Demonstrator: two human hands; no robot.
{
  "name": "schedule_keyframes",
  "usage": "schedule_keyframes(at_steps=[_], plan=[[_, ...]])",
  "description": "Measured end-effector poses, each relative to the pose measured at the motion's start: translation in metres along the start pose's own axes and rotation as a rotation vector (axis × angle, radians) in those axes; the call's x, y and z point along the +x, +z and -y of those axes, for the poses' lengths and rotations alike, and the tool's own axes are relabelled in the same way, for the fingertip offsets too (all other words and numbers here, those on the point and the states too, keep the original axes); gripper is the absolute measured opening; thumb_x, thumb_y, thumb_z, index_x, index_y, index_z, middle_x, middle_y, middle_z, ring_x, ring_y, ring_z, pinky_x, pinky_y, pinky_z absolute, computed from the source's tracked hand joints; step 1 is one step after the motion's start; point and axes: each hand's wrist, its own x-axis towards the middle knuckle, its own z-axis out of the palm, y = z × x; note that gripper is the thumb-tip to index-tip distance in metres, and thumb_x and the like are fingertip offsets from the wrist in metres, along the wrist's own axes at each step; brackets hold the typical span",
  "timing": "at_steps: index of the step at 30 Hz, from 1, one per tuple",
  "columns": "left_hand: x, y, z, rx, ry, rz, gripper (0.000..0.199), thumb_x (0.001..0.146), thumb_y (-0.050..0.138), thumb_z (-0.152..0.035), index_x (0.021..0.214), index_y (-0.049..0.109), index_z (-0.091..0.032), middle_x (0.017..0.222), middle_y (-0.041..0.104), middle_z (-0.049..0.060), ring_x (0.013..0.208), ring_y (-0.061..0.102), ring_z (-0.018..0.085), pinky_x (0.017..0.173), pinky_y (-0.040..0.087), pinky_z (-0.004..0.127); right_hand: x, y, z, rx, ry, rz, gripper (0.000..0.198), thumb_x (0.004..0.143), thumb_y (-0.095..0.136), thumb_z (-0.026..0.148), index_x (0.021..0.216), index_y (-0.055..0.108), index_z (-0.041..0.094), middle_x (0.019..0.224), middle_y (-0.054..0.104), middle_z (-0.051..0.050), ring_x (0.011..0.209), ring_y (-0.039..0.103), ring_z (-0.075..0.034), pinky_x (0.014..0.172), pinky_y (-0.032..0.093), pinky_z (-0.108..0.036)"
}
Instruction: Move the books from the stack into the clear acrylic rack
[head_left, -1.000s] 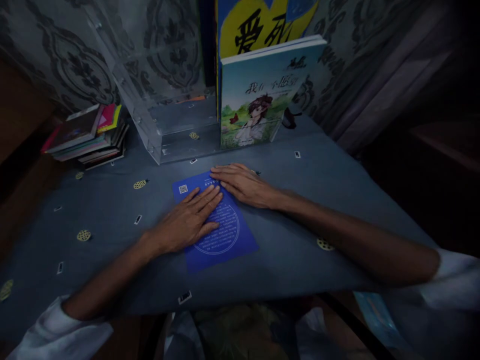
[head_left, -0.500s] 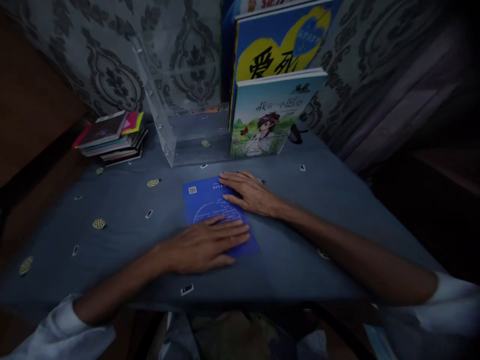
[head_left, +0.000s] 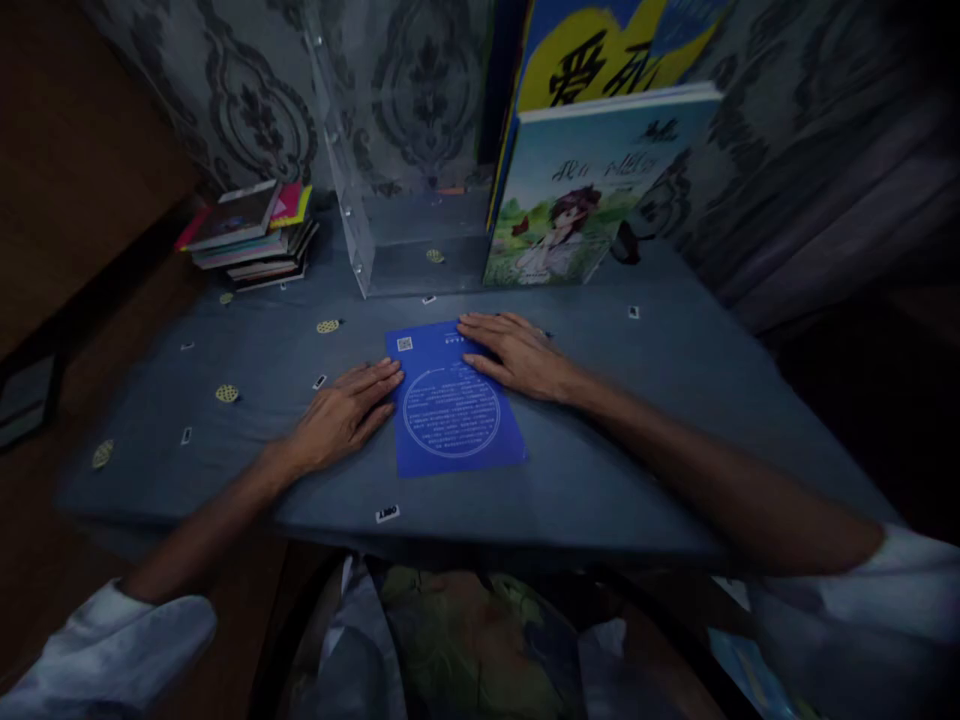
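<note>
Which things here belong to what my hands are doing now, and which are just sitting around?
In use:
Blue printed sheet, flat on the table
Left hand, fingertips at its left edge
Right hand, over its upper right edge

Just around:
Stack of books
Clear stand
Upright teal book
Blue-and-yellow book behind it

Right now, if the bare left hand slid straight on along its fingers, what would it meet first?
The left hand would meet the flat blue rectangular printed sheet first, since its fingertips lie at that sheet's left edge; further on, probably the right hand, though depth is unclear.
</note>
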Motion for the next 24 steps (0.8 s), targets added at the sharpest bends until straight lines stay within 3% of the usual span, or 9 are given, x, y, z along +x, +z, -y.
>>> schedule_keyframes(at_steps=[5, 10, 14, 18, 24], plan=[[-0.034, -0.002, -0.034, -0.098, 0.216, -0.06, 0.041, 0.104, 0.046, -0.023, 0.145, 0.051, -0.022, 0.142, 0.061, 0.011, 0.136, 0.055, 0.022, 0.117, 0.043, 0.045, 0.0, 0.002, -0.001, -0.025, 0.004, 0.014, 0.057, 0.103, 0.036, 0.049, 0.151, 0.046, 0.019, 0.158, 0.045, -0.013, 0.147, 0.038, -0.032, 0.12, 0.026, -0.058], [-0.047, -0.003, -0.056, -0.11, 0.247, -0.059, 0.04, 0.102, 0.051, -0.021, 0.142, 0.052, -0.021, 0.137, 0.065, 0.01, 0.131, 0.06, 0.022, 0.113, 0.047, 0.044, 0.0, 0.0, 0.003, -0.052, 0.015, 0.018, 0.057, 0.103, 0.037, 0.046, 0.15, 0.047, 0.015, 0.157, 0.045, -0.015, 0.146, 0.04, -0.032, 0.119, 0.028, -0.057], [-0.046, 0.0, -0.058, -0.072, 0.244, -0.093, 0.038, 0.102, 0.05, -0.019, 0.139, 0.056, -0.02, 0.133, 0.068, 0.009, 0.128, 0.062, 0.021, 0.112, 0.048, 0.043, -0.003, -0.002, 0.006, -0.08, 0.027, 0.021, 0.057, 0.103, 0.037, 0.044, 0.148, 0.049, 0.012, 0.155, 0.048, -0.017, 0.144, 0.042, -0.032, 0.118, 0.029, -0.056], [-0.042, 0.004, -0.059, -0.026, 0.23, -0.109, 0.035, 0.103, 0.049, -0.021, 0.137, 0.057, -0.018, 0.136, 0.067, 0.009, 0.127, 0.063, 0.021, 0.114, 0.046, 0.044, -0.011, -0.006, 0.008, -0.129, 0.07, -0.005, 0.054, 0.103, 0.037, 0.044, 0.148, 0.05, 0.017, 0.154, 0.05, -0.014, 0.143, 0.045, -0.031, 0.118, 0.028, -0.059], [-0.02, 0.013, -0.057, 0.055, 0.215, -0.082, 0.039, 0.104, 0.046, -0.027, 0.141, 0.054, -0.017, 0.143, 0.061, 0.01, 0.134, 0.057, 0.022, 0.115, 0.044, 0.045, -0.013, -0.006, 0.002, -0.204, 0.148, -0.007, 0.053, 0.103, 0.036, 0.039, 0.148, 0.049, 0.014, 0.154, 0.049, -0.015, 0.144, 0.044, -0.029, 0.119, 0.029, -0.055]])
